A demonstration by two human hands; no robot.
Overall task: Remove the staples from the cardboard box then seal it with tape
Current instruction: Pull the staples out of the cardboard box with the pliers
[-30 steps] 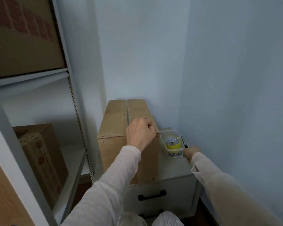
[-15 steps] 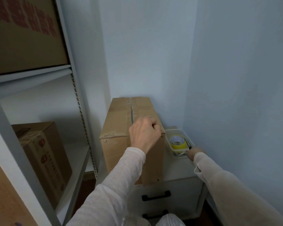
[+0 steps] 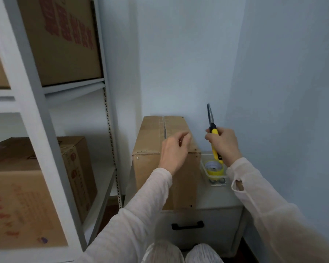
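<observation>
Two hands at mid-frame: the right hand (image 3: pixel 224 146) grips yellow-handled pliers (image 3: pixel 214 134) upright (tips up). The left hand (image 3: pixel 174 151) rests curl-fingered on the cardboard box (image 3: pixel 151 135); I cannot tell whether it pinches anything.

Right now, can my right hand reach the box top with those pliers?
Probably yes. The right hand holds the pliers upright beside the cardboard box, nothing between them; only the left hand on top covers part.

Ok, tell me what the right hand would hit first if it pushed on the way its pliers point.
Probably the blue wall: the right hand holds the pliers pointing up and away, nothing visible between tip and wall. Depth is unclear.
</observation>
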